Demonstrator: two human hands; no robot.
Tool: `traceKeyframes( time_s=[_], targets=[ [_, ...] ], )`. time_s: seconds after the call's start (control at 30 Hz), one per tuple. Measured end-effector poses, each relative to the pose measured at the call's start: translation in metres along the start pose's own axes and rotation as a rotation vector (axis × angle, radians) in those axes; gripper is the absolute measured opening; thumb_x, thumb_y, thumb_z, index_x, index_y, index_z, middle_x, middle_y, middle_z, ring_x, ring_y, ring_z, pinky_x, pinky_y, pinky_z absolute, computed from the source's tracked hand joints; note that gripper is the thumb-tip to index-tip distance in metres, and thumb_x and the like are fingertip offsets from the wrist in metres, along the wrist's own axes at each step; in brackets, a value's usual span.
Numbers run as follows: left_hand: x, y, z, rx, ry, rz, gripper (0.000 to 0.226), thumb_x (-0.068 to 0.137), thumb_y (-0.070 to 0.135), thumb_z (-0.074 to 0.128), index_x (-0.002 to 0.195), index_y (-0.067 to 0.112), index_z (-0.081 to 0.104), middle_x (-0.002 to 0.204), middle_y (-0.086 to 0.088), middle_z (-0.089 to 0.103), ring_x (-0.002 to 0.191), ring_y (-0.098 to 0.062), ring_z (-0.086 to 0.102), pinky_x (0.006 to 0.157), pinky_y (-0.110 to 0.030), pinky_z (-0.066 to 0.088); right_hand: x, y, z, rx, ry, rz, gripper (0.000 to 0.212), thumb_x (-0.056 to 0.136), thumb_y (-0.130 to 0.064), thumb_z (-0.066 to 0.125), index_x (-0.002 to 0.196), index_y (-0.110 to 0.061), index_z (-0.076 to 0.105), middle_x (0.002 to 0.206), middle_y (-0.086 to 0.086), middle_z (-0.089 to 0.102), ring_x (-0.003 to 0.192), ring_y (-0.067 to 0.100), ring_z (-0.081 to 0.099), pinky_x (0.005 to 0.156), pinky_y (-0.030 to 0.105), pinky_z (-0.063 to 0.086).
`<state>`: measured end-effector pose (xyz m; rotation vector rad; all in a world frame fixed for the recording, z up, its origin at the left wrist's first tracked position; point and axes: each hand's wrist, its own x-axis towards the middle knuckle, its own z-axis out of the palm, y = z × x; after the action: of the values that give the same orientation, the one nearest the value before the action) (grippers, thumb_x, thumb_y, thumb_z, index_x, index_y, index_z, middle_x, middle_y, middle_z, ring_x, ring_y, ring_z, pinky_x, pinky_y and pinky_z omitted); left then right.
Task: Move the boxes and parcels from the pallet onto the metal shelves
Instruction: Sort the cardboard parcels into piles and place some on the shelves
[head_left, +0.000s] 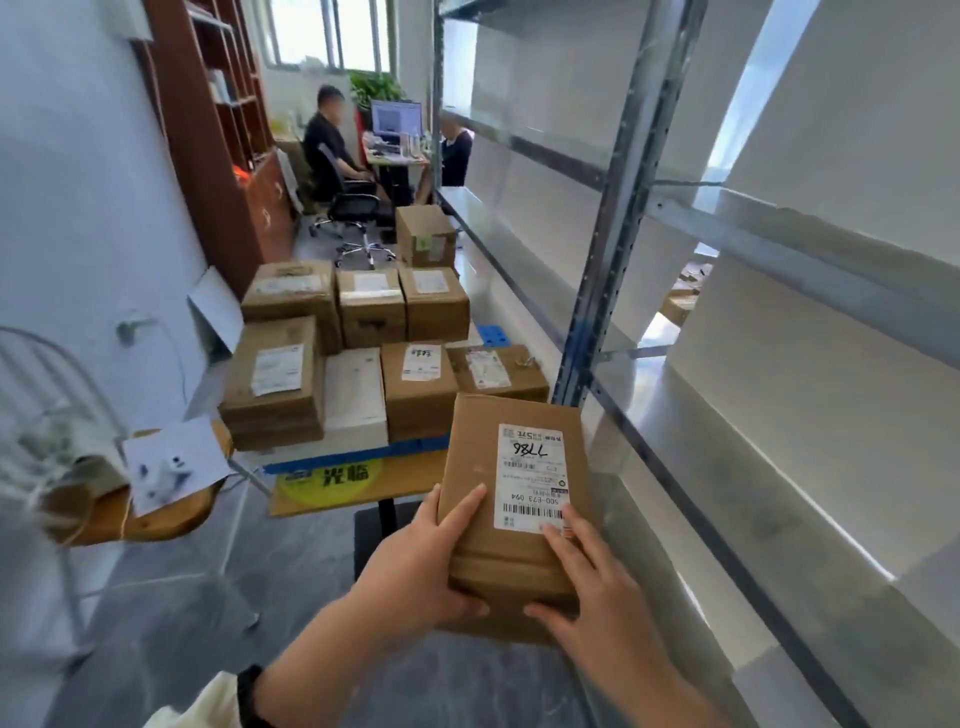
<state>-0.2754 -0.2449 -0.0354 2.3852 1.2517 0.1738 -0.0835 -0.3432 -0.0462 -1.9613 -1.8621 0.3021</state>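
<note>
Parcel box (511, 519) is up off any surface, low centre of view, held w/ both hands. Left hand (415, 561) is at the box's 8 o'clock: fingers run up the left edge, thumb curls across the near end. Right hand (592, 587) is at its 5 o'clock: fingers lie on the top face, tips touching the bottom of the white label (532, 467), thumb hooks the near end. The box's long axis points to 12, label side up.

Metal shelves (779, 415) run from 1 to 4 o'clock, just beside the box. At 9 sits a round wooden table (156, 519) w/ a paper sheet (171, 467). Beyond the box, at 11-12, is the blue pallet (358, 456) w/ stacked cardboard boxes (275, 379).

Far off at 12, two seated persons are at a far table (395, 158) w/ a monitor (396, 118). A bookcase (223, 130) stands at 11.
</note>
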Motion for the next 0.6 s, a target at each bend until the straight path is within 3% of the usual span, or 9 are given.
traceKeyframes(
  time_s=[0.3,0.6],
  targets=[
    [0.053,-0.063,-0.040,-0.013,0.124,-0.226,0.121,0.064,0.057,0.075,0.140,0.052,-0.018,0.158,0.004,-0.007,0.129,-0.020,0.039,0.102,-0.029,0.038,0.139,-0.012,0.023,0.003,-0.105,-0.228,0.088,0.078,-0.051,0.065,0.147,-0.034,0.013,0.154,-0.017,-0.004,0.139,0.006,0.012,0.109,0.019,0.004],
    [0.108,-0.105,-0.086,-0.033,0.203,-0.367,0.118,0.063,0.055,0.076,0.141,0.053,-0.013,0.156,0.008,0.001,0.125,-0.019,0.042,0.100,-0.030,0.041,0.254,-0.026,0.028,0.039,-0.165,-0.395,0.082,0.079,-0.048,0.066,0.146,-0.032,0.020,0.156,-0.011,0.005,0.139,0.011,0.020,0.113,0.026,0.015]
  ],
)
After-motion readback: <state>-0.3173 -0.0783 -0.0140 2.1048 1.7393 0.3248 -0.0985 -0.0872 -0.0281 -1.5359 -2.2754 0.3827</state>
